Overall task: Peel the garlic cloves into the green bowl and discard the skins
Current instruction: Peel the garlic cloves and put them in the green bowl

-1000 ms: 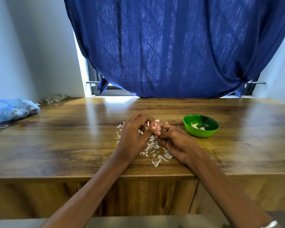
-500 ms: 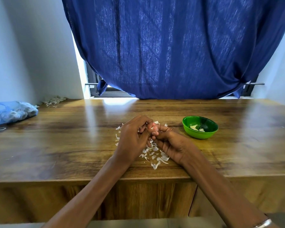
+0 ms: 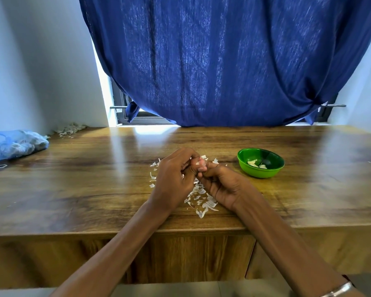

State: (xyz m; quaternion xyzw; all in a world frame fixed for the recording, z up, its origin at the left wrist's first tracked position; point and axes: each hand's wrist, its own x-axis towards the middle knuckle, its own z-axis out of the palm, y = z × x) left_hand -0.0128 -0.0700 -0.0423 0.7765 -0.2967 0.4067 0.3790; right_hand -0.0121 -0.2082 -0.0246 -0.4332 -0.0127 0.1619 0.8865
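In green bowl (image 3: 260, 170), peeled cloves (image 3: 253, 163)

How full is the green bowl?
Nearly empty: the green bowl stands upright with only a few pale garlic pieces on its bottom.

Glossy wood table (image 3: 73, 189); shiny plastic bowl (image 3: 263, 173); cloth curtain (image 3: 223, 61).

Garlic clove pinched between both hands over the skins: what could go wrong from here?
1. The clove sits at the fingertips of the left hand and right hand; it might slip into the skin pile.
2. Loose skins could cling to it and end up in the green bowl.
3. Skins near the table edge may fall off.
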